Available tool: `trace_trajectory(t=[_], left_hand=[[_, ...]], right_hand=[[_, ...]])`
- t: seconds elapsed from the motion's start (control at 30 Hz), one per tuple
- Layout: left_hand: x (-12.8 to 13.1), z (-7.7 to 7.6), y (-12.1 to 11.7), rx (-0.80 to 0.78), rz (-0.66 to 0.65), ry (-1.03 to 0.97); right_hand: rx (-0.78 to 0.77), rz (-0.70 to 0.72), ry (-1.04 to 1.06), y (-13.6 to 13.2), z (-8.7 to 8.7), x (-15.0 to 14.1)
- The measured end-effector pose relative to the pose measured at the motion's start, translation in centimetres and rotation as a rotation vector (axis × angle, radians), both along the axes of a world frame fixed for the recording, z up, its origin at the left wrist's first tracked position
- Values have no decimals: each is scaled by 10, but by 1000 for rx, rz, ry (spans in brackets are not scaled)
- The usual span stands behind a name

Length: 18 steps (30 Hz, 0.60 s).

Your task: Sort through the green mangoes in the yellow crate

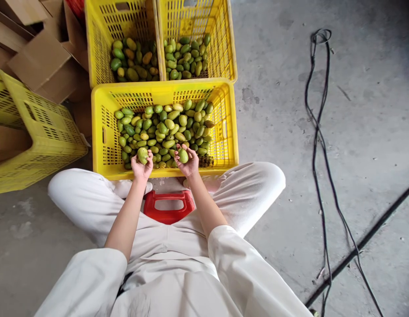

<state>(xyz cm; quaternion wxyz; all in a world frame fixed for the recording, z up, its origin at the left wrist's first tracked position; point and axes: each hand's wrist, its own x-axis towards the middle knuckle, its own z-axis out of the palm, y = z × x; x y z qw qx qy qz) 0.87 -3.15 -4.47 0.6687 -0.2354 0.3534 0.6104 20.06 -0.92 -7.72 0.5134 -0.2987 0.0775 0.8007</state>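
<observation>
My left hand point(142, 166) holds a green, lumpy fruit point(142, 155) in its curled fingers, over the front of the near yellow crate point(164, 173). Beside it, my right hand point(187, 162) grips a smoother green oval fruit point(182, 156), which looks like a small mango. Both palms face up, a short way apart. Below them, the near crate holds a layer of many green and yellowish oval fruits point(162, 127). A dark, spotted patch point(207, 161) shows in its near right corner; I cannot tell what it is.
Behind stand two more yellow crates, the left one point(100, 57) with greener and browner fruits mixed, the right one point(220, 39) with mostly green ones. Another yellow crate point(55, 132) and cardboard boxes point(42, 57) are at left. A red plastic stool point(167, 215) is under me. Black cables point(318, 127) cross the concrete floor.
</observation>
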Motion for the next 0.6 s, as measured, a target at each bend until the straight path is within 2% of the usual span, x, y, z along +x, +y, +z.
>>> trace_trajectory(t=[0.2,0.3,0.43,0.6], left_hand=[[5,-7,0,-5,-11,118],[10,-8,-2,47,-105,169],[11,-8,-5,67,-209,210],[9,-9,-8,157,-329,214]], right_hand=[[49,60,-133,1,0,-6],[35,91,-154,2,2,-5],[39,157,-69,0,5,0],[80,157,-61,-4,10,0]])
